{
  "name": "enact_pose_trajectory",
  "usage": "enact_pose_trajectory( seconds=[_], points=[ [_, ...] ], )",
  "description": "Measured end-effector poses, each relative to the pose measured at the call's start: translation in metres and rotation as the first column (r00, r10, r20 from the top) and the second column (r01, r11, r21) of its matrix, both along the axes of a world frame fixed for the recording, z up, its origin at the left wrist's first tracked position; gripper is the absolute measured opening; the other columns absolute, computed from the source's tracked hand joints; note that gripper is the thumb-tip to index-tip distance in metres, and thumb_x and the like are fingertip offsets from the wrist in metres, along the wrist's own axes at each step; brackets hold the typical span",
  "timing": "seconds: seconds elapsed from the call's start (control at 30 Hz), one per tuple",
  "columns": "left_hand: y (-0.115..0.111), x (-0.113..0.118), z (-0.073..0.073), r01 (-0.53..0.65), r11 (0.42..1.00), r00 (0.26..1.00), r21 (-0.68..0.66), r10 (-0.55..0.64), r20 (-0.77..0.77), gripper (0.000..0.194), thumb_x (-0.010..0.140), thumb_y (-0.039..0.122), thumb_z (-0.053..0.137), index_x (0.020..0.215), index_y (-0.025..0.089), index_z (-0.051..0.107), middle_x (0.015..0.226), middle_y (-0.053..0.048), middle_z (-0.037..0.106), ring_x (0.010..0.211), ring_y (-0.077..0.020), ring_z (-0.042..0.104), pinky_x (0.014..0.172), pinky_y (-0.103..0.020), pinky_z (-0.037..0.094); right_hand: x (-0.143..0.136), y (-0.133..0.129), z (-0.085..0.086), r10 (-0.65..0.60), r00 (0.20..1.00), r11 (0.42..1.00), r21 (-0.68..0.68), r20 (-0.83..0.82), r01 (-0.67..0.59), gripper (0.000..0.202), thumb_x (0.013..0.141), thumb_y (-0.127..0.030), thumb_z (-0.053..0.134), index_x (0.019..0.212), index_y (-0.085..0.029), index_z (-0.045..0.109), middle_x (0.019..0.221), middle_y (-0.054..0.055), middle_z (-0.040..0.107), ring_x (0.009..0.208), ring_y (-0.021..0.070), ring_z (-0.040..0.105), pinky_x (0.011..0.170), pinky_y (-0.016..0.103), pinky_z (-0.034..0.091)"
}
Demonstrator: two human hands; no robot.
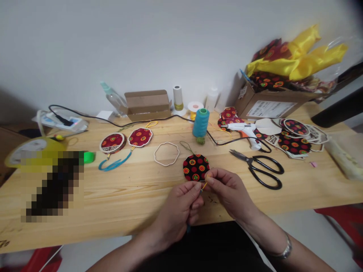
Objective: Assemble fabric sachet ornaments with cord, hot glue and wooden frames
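Observation:
A short yellow cord runs between my hands. My right hand pinches its upper end at the lower edge of a round black fabric piece with red and orange flowers. That piece lies flat on the table, with a green cord loop at its top. My left hand is closed round the top of a blue tassel, mostly hidden by the fingers, where the cord's lower end meets it. Left of the fabric piece lies a thin scalloped wooden frame.
Black-handled scissors lie to the right, below a white glue gun with its cable. A blue thread cone stands behind the fabric piece. Two red ornaments lie left. A cardboard box of fabric stands at the back right.

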State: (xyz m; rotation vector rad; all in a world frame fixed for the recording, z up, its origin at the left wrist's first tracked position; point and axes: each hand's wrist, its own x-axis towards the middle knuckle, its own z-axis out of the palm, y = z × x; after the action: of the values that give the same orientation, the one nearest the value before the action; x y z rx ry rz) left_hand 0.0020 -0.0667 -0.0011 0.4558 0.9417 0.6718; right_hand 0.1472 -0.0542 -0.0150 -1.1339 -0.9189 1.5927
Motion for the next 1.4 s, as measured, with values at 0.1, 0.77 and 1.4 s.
enact_pose_trajectory(
  seconds=[0.1, 0.77, 1.4],
  points=[
    [-0.001, -0.001, -0.001, -0.027, 0.999, 1.000, 0.017, 0.027, -0.007, 0.025, 0.078, 0.040, 0.064, 0.072, 0.017, 0.056, 0.045, 0.010, 0.033, 0.036, -0.0021, 0.015, 0.034, -0.016, 0.012, -0.001, 0.000, 0.003, -0.001, 0.999, 0.999, 0.043, 0.046, -0.001, 0.015, 0.075, -0.030, 0.066, 0.072, -0.016, 0.060, 0.065, -0.003, 0.059, 0.062, 0.0080, 0.051, 0.062, 0.021, 0.040],
    [0.008, -0.039, 0.005, -0.055, 0.926, 0.799, 0.374, 0.265, -0.540, 0.024, 0.067, 0.040, 0.071, 0.078, 0.018, 0.075, 0.059, -0.001, 0.063, 0.055, -0.0114, 0.049, 0.048, -0.020, 0.034, 0.040, 0.021, 0.009, -0.325, 0.464, 0.564, 0.563, 0.824, -0.604, 0.018, 0.085, -0.012, 0.051, 0.097, -0.016, 0.064, 0.099, 0.010, 0.066, 0.092, 0.0209, 0.056, 0.080, 0.038, 0.050],
    [0.022, -0.036, 0.009, -0.256, 0.950, 0.901, 0.180, 0.302, -0.312, 0.037, 0.060, 0.037, 0.078, 0.083, 0.010, 0.071, 0.043, 0.010, 0.033, 0.041, -0.0026, 0.019, 0.039, -0.018, 0.011, 0.015, 0.014, -0.006, -0.259, 0.377, 0.829, 0.405, 0.890, -0.386, 0.052, 0.077, -0.016, 0.060, 0.126, -0.015, 0.040, 0.104, 0.013, 0.064, 0.095, 0.0265, 0.061, 0.081, 0.044, 0.051]
  ],
)
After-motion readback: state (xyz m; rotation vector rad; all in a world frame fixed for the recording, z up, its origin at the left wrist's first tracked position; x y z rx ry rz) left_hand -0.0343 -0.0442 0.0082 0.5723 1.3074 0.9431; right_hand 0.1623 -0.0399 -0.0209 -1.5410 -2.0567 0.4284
